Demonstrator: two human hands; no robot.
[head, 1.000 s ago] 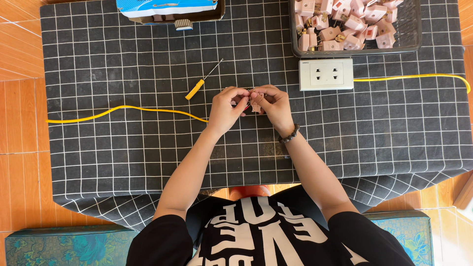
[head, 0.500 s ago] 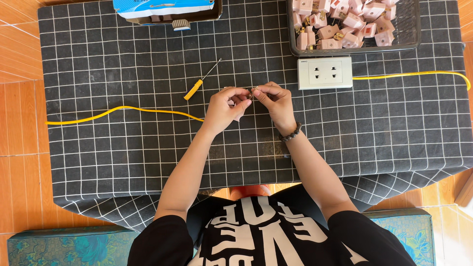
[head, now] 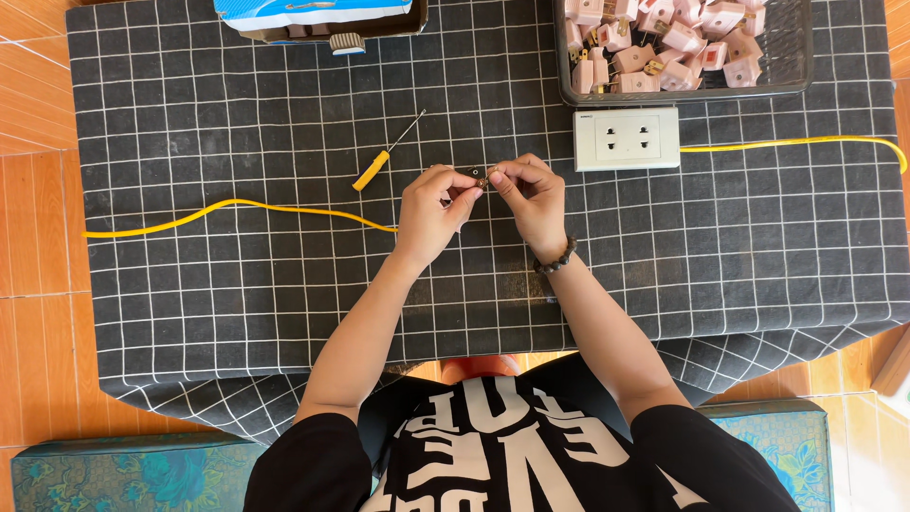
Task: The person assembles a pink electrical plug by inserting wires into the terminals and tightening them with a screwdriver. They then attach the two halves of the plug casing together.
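I see both hands meeting over the middle of the worktop (head: 190,284), which is covered in a dark checked cloth. The left hand (head: 431,209) is pinched shut on a small dark part (head: 471,173) at its fingertips, and the right hand (head: 531,194) closes its grip on a tiny metal piece (head: 485,180) just to the right of that part, touching it or nearly so; I cannot tell which. So the thing sits between the two grips, held up off the cloth, its short length running left to right from one set of fingertips to the other. Both hands are equally close to it.

A yellow wire (head: 237,207) runs in from the left to the left hand. A screwdriver (head: 384,156) with a yellow handle lies just up and left of the hands, nearer the left one, shaft pointing away and to the right. A white socket plate (head: 626,138) lies just beyond the right hand, with a dark basket (head: 806,57) of pink plugs (head: 682,43) behind it.
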